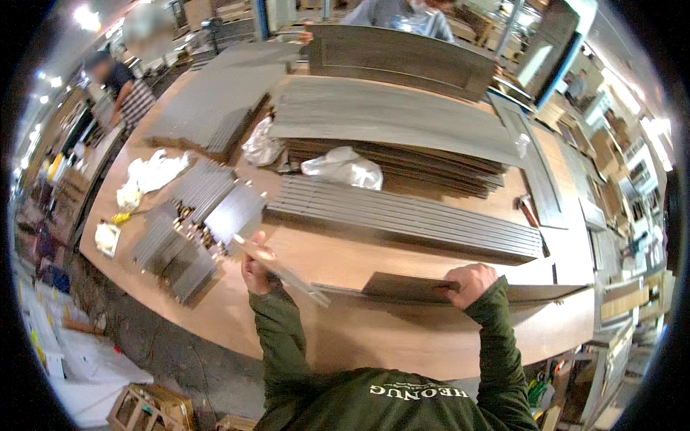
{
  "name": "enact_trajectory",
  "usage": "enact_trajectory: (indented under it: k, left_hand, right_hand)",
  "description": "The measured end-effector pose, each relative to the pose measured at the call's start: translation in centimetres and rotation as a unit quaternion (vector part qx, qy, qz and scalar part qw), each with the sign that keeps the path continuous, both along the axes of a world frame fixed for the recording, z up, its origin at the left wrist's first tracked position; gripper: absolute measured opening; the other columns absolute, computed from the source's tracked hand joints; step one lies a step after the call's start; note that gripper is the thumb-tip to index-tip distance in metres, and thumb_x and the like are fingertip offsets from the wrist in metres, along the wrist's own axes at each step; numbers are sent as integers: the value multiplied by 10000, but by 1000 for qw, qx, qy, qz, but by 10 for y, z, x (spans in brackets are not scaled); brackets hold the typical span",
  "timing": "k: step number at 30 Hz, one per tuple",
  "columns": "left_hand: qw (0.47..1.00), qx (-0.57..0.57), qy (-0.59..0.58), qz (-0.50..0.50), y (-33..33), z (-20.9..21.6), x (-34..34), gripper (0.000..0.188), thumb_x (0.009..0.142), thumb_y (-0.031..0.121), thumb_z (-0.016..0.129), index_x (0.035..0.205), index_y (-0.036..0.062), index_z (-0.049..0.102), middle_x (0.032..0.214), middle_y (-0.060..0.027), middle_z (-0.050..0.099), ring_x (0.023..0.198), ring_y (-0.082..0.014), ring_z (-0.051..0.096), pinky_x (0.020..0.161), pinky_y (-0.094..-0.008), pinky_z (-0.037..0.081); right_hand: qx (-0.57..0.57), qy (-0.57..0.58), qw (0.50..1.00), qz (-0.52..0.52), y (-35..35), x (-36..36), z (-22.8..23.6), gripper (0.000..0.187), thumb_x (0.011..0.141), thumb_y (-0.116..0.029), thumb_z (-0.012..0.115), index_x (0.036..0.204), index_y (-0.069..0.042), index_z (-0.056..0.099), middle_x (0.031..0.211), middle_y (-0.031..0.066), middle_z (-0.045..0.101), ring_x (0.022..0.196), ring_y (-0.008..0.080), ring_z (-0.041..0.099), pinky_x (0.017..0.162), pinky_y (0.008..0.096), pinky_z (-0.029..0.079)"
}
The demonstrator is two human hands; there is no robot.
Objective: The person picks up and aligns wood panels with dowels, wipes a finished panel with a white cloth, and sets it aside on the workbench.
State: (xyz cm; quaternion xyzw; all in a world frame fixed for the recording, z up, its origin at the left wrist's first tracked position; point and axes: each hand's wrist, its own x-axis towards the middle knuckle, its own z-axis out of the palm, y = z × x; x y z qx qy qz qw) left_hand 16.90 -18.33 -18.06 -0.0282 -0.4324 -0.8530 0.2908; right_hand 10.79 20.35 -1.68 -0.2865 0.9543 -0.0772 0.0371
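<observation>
My left hand (257, 271) is closed around a short grey wooden rail (291, 276) with a pale bare end, held slanting above the table and smeared by motion. My right hand (471, 284) grips a flat dark grey wooden piece (402, 286) near the table's front edge. A long thin grey strip (543, 292) runs along under and past that hand to the right. Left of my left hand, stacks of short grey rails (176, 251) show pale wooden ends. Beyond my hands, long grey strips (402, 221) lie side by side in a stack.
Grey flat panels (381, 108) are piled mid-table, with another pile (212, 97) at far left. Crumpled plastic bags (345, 167) lie between stacks. A hammer (528, 210) rests at right. Across the table, a person holds up a framed grey door (402, 63). Another person (126, 90) stands far left.
</observation>
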Motion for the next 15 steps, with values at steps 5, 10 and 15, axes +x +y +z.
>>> enact_trajectory:
  k: [5, 10, 15]
  left_hand:
    - [991, -67, -33, 114, 95, 67, -25, 542, 551, 28, 766, 1024, -9, 504, 868, -46, 584, 768, -147, 575, 658, -267, 483]
    - [994, -53, -55, 78, 105, 58, -30, 576, 552, 78, 797, 1034, 0, 491, 857, -35, 564, 773, -149, 554, 685, -267, 468]
    - [990, -46, -39, 128, 109, 56, -29, 611, 563, 180, 833, 1034, -1, 489, 913, -30, 545, 828, -139, 523, 727, -270, 449]
  right_hand:
    - [-8, -16, 1000, -6, 2, 0, 6, 154, 613, -207, 667, 742, -127, 642, 640, 87, 605, 627, 281, 593, 565, 382, 470]
    - [-25, -2, 1000, -6, 3, 2, 3, 147, 609, -211, 684, 719, -122, 645, 609, 86, 593, 619, 279, 586, 562, 381, 463]
    - [-16, -24, 1000, -3, 6, -4, -7, 142, 635, -230, 646, 727, -127, 614, 664, 75, 612, 653, 300, 592, 579, 412, 465]
